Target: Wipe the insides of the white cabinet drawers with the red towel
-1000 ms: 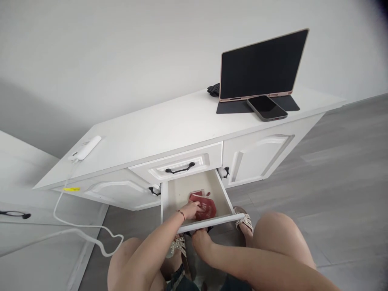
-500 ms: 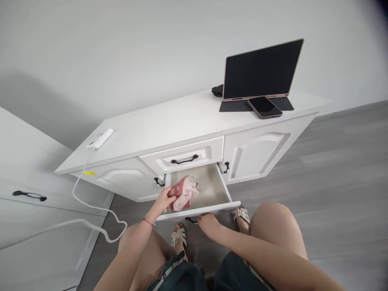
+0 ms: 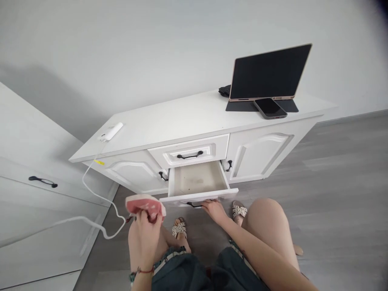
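Observation:
My left hand (image 3: 147, 228) is closed around a folded red and white cloth (image 3: 144, 203), holding it up left of the drawer, above my left knee. Its pattern is blurred. With fingers stretched against the front of the pulled-out lower drawer (image 3: 227, 194), my right hand (image 3: 214, 210) touches it beside the right end of the black drawer handle (image 3: 194, 205). A few small dark specks show on the drawer's pale bottom. Directly above it, the upper drawer (image 3: 209, 150) is closed.
On the white cabinet (image 3: 169, 121) stand a tablet (image 3: 269, 72), a phone (image 3: 270, 108), a dark folded item (image 3: 224, 91) and a white power strip (image 3: 112, 131). Its white cable (image 3: 87, 220) hangs down at the left, by a white cupboard (image 3: 39, 218). My knees flank the drawer.
My left hand has lifted the cloth out of the drawer and brought it left and toward me. The drawer stands out less far, with my right hand still at its front.

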Demonstrator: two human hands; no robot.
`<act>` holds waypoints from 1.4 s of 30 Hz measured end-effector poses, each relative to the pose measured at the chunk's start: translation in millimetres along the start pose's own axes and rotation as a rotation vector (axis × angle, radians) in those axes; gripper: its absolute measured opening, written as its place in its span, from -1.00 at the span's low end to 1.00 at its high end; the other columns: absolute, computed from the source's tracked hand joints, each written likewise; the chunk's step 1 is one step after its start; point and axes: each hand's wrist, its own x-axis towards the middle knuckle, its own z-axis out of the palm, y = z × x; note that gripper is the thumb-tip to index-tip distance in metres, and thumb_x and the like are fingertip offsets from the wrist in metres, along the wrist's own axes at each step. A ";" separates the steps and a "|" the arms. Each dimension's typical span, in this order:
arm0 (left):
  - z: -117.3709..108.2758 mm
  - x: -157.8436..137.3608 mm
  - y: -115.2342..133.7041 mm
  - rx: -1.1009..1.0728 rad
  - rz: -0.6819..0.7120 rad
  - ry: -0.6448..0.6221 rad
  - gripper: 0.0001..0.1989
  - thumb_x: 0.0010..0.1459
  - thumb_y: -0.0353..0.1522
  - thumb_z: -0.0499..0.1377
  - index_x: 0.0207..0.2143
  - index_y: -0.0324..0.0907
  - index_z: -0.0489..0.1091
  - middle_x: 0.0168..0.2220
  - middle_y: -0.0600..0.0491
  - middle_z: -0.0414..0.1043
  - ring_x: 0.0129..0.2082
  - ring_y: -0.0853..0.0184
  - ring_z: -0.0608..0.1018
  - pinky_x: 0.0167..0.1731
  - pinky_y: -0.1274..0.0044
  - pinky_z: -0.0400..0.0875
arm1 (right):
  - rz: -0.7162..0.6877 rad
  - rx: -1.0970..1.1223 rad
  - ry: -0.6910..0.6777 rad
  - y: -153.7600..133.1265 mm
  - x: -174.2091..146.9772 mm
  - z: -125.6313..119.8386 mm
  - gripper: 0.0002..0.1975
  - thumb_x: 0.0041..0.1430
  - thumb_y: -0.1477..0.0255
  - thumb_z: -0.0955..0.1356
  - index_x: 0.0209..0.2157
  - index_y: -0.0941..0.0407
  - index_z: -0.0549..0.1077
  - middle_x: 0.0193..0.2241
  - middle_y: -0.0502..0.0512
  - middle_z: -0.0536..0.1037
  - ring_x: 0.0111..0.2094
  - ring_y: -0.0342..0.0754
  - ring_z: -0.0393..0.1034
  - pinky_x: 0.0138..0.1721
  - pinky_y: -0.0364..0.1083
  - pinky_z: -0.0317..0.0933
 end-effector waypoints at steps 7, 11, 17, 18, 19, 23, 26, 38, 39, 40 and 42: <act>80.9 33.3 32.9 0.000 0.182 -0.121 -0.63 0.07 -0.32 0.11 -0.04 -0.19 0.32 0.15 -0.18 0.21 0.21 0.02 0.21 0.21 0.22 0.06 | 0.070 0.173 0.031 5.1 17.1 8.7 -0.66 0.31 0.49 0.14 -0.04 0.13 0.47 -0.05 0.17 0.49 -0.05 -0.03 0.39 -0.03 -0.13 0.19; 105.2 30.1 51.2 0.093 0.267 -0.229 -0.55 0.10 -0.27 0.11 0.05 -0.19 0.30 0.22 -0.14 0.20 0.31 -0.04 0.00 0.25 0.11 -0.12 | 0.028 0.260 0.031 11.5 21.0 10.5 -0.62 0.25 0.59 0.13 0.00 0.20 0.43 0.00 0.21 0.44 0.00 -0.03 0.35 0.01 -0.14 0.16; 124.6 10.0 79.2 0.111 0.474 -0.429 -0.51 -0.03 -0.43 0.15 0.03 -0.16 0.36 0.23 -0.07 0.22 0.32 -0.04 -0.05 0.25 0.07 -0.18 | -0.029 0.279 0.097 10.7 10.4 -2.7 -0.67 0.23 0.58 0.15 -0.09 0.18 0.46 -0.13 0.19 0.51 -0.13 -0.02 0.42 -0.10 -0.12 0.23; 125.9 8.9 82.9 0.117 0.480 -0.425 -0.52 -0.03 -0.43 0.16 0.02 -0.16 0.37 0.22 -0.07 0.23 0.31 -0.04 0.00 0.25 0.07 -0.18 | -0.043 0.285 0.140 10.9 4.9 -8.3 -0.67 0.25 0.56 0.15 -0.10 0.16 0.46 -0.17 0.17 0.52 -0.17 -0.02 0.43 -0.12 -0.12 0.24; 126.7 8.3 86.1 0.122 0.478 -0.420 -0.53 -0.03 -0.42 0.16 0.01 -0.15 0.38 0.21 -0.08 0.24 0.29 -0.04 0.05 0.25 0.07 -0.17 | -0.055 0.294 0.198 12.4 -1.2 -15.2 -0.67 0.26 0.54 0.14 -0.10 0.14 0.46 -0.20 0.15 0.53 -0.18 -0.03 0.44 -0.13 -0.12 0.25; 127.5 5.7 93.1 0.133 0.468 -0.436 -0.47 -0.03 -0.39 0.18 0.07 -0.17 0.33 0.22 -0.10 0.22 0.27 -0.07 0.08 0.25 0.04 -0.19 | 0.041 0.285 0.597 36.8 -20.9 -49.4 -0.65 0.30 0.44 0.11 -0.06 0.14 0.44 -0.16 0.20 0.52 -0.10 -0.01 0.37 -0.01 -0.06 0.21; 130.6 -2.0 94.5 0.136 0.466 -0.443 -0.44 -0.02 -0.44 0.15 0.11 -0.18 0.27 0.27 -0.09 0.12 0.32 -0.09 -0.09 0.24 -0.02 -0.23 | 0.203 0.240 0.788 66.2 -20.7 -67.6 -0.61 0.30 0.33 0.12 -0.01 0.16 0.41 -0.05 0.24 0.48 0.02 0.06 0.29 0.10 0.04 0.12; 161.8 -33.0 112.1 0.125 0.748 -0.548 -0.36 0.04 -0.52 0.06 0.22 -0.20 0.12 0.36 0.00 -0.10 0.35 0.00 -0.28 0.25 0.01 -0.12 | 0.436 0.533 0.576 89.6 -1.5 -66.0 -0.49 0.22 0.14 0.05 -0.31 0.12 0.49 -0.30 0.18 0.58 -0.24 0.04 0.45 -0.18 -0.09 0.20; 163.8 -33.5 112.9 0.142 0.791 -0.567 -0.37 0.05 -0.52 0.06 0.22 -0.20 0.13 0.36 0.01 -0.11 0.35 0.02 -0.28 0.25 0.03 -0.11 | 0.483 0.576 0.585 90.6 -0.8 -67.6 -0.46 0.21 0.11 0.04 -0.36 0.11 0.49 -0.34 0.18 0.58 -0.27 0.04 0.45 -0.20 -0.08 0.20; 165.9 -33.6 113.6 0.160 0.830 -0.583 -0.37 0.06 -0.51 0.06 0.22 -0.20 0.13 0.36 0.02 -0.11 0.35 0.04 -0.27 0.25 0.05 -0.11 | 0.526 0.613 0.594 91.7 0.0 -69.0 -0.44 0.19 0.07 0.03 -0.40 0.11 0.48 -0.38 0.18 0.58 -0.30 0.04 0.44 -0.22 -0.08 0.20; 170.1 -33.0 114.7 0.199 0.893 -0.604 -0.37 0.09 -0.50 0.06 0.25 -0.19 0.09 0.36 0.02 -0.10 0.35 0.09 -0.23 0.26 0.08 -0.11 | 0.585 0.665 0.617 94.1 1.6 -70.6 -0.40 0.15 0.00 0.01 -0.49 0.10 0.44 -0.43 0.18 0.57 -0.34 0.06 0.43 -0.24 -0.06 0.20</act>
